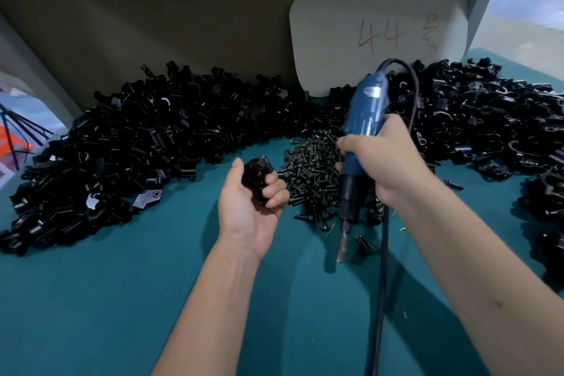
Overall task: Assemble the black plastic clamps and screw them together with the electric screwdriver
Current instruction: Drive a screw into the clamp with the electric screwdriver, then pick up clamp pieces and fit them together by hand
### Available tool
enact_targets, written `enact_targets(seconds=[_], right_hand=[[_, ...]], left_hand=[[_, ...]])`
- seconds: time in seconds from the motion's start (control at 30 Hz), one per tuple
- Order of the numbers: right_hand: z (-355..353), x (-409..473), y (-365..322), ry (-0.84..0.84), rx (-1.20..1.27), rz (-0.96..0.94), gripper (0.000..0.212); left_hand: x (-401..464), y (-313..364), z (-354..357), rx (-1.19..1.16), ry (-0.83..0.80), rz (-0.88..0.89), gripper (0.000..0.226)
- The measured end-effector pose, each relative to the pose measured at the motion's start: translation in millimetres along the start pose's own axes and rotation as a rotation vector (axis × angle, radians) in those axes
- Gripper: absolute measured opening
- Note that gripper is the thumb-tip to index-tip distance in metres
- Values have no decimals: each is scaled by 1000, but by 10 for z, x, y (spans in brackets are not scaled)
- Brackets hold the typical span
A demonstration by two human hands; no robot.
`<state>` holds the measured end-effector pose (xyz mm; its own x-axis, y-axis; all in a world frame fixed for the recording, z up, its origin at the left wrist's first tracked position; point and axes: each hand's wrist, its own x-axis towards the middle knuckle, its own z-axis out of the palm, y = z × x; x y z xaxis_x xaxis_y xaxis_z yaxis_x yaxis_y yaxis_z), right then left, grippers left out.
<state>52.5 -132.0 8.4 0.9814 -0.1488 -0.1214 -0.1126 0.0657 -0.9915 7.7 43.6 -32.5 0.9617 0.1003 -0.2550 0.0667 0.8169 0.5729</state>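
clamp point(255, 178) in left hand point(250, 201); screwdriver point(360, 143) in right hand point(386, 162).

The table point(122, 299) is covered in a matt teal cloth-like surface, smooth, and heaped with glossy black plastic clamp parts point(128, 143) on the left and at the right point(488, 119), highlights being caught on their curved edges. A pile of small dark metal screws point(314, 174) with a dull sheen is seen at centre, and the screwdriver point(363, 131) is made of smooth blue plastic with a black plastic collar, a bare shiny metal bit and a black rubbery cord point(383, 284). A matt white card point(378, 33), paper-like and marked in red, is propped against a plain matt beige board point(183, 24).
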Motion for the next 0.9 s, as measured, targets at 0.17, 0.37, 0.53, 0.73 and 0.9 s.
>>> enact_targets(seconds=[0.17,0.37,0.53,0.73,0.9], right_hand=[[93,-15,216,113,-698,-326,66],[82,-91,225,137,-979,-426,66],[-2,-201,-5,11,-721,-505,30],[-466,-381,-117,-330,-547,-397,35],[-1136,-414,-323,-80,-556,-313,24]], left_hand=[[44,-55,1,94,23,75,34],[18,-174,-7,570,4,294,40],[-65,-302,83,857,-94,471,40],[-238,-541,454,1098,-234,685,25],[-373,-966,1035,1129,-292,640,23]])
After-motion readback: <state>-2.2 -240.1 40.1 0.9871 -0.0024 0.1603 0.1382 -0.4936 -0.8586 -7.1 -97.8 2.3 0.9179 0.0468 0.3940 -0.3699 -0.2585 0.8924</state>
